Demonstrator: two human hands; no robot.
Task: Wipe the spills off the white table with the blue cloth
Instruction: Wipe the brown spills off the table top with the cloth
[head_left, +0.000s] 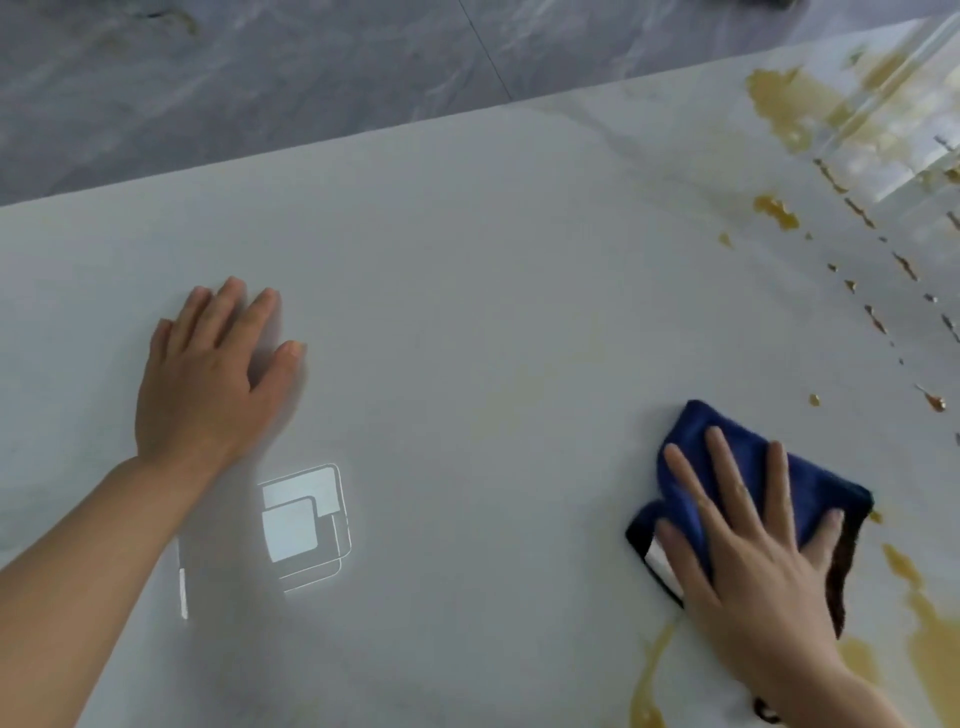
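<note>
A folded blue cloth (696, 441) lies on the white table (467, 291) at the lower right. My right hand (748, 545) presses flat on top of it, fingers spread. My left hand (213, 374) rests palm down on the bare table at the left, fingers apart, holding nothing. Yellow-brown spills (779, 98) pool at the far right corner. More spill (919, 613) spreads just right of the cloth, and a thin streak (649, 670) runs below it. A trail of small drops (878, 317) runs down the right side.
The table's far edge (311, 150) runs diagonally across the top, with grey marble floor (234, 67) beyond it. A bright window-like reflection (301, 525) shines on the tabletop near my left forearm. A faint yellowish smear (519, 395) marks the middle.
</note>
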